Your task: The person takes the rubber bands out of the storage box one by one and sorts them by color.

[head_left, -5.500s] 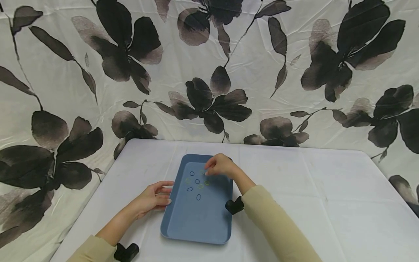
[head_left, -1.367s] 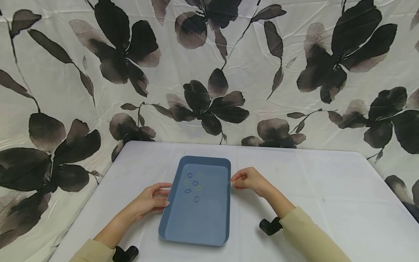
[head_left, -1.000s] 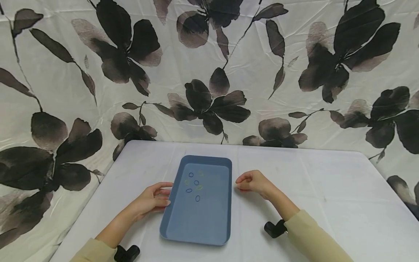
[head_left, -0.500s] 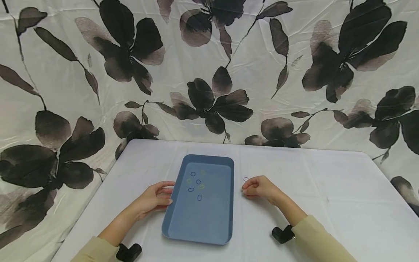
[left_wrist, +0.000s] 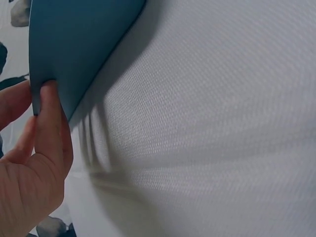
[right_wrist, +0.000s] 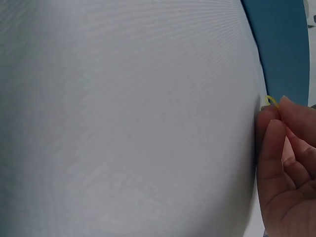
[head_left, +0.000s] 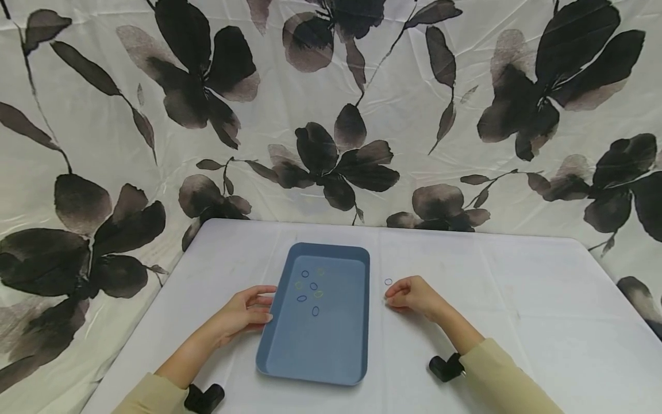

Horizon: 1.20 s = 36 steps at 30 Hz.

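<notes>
A blue tray (head_left: 320, 345) lies on the white table, with several small dark blue rubber bands (head_left: 315, 311) and a few yellow rubber bands (head_left: 318, 294) scattered over its far half. My left hand (head_left: 243, 313) grips the tray's left rim; in the left wrist view the thumb and fingers are on either side of the rim (left_wrist: 74, 44). To the right of the tray, my right hand (head_left: 414, 296) is low over the table. Its fingertips pinch a yellow rubber band (right_wrist: 272, 101), mostly hidden by the fingers. Just beyond them, one dark blue rubber band (head_left: 388, 282) lies on the cloth.
White cloth covers the table (head_left: 517, 287), with slight creases. Behind its far edge hangs a white curtain (head_left: 331, 86) printed with dark flowers. Each wrist wears a black camera, one near the left sleeve (head_left: 150, 394) and one near the right sleeve (head_left: 507, 374).
My right hand has gone from above the tray over its right rim to the table, carrying a yellow rubber band. The blue band beside it has come into sight. My left hand stays on the rim.
</notes>
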Motion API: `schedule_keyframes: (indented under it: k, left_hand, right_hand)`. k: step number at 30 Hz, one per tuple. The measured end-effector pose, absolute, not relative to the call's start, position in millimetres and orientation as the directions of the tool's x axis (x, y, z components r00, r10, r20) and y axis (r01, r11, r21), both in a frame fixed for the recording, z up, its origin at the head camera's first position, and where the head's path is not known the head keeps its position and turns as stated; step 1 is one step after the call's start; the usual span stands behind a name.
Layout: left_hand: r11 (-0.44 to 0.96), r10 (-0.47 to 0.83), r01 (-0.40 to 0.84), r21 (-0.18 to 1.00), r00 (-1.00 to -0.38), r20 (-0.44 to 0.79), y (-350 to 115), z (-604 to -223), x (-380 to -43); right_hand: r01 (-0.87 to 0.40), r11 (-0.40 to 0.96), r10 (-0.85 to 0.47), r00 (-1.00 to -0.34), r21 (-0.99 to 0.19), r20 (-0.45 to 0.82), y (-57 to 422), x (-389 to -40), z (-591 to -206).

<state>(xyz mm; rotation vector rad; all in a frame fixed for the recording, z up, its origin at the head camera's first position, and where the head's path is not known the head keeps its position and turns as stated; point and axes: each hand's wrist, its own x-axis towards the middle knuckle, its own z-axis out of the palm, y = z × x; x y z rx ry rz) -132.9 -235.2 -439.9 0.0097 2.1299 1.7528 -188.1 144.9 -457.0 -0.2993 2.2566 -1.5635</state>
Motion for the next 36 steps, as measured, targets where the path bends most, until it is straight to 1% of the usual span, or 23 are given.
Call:
schedule_keyframes:
  k: [10,19,26,36]
  left_hand:
    - [0.218,0.246,-0.233,0.948,-0.926,-0.284,-234.0,-439.4,-133.1]
    - [0.208,0.275,-0.219,0.953,-0.922,-0.272,-235.3,-438.2,-132.8]
    - [0.216,0.261,-0.223,0.951,-0.925,-0.276,-234.7,-437.2,-133.0]
    - [0.223,0.249,-0.227,0.948,-0.927,-0.280,-234.1,-438.0,-133.3]
  right_hand:
    - [-0.030,0.443,-0.404,-0.899,-0.896,-0.169,144.3,-189.8,-451.7]
    - [-0.041,0.491,-0.402,-0.897,-0.870,-0.184,150.3,-192.4,-448.3]
    - [-0.009,0.491,-0.387,-0.898,-0.871,-0.209,153.8,-197.9,-440.2]
    - [0.029,0.478,-0.376,-0.896,-0.878,-0.234,145.4,-209.6,-414.9]
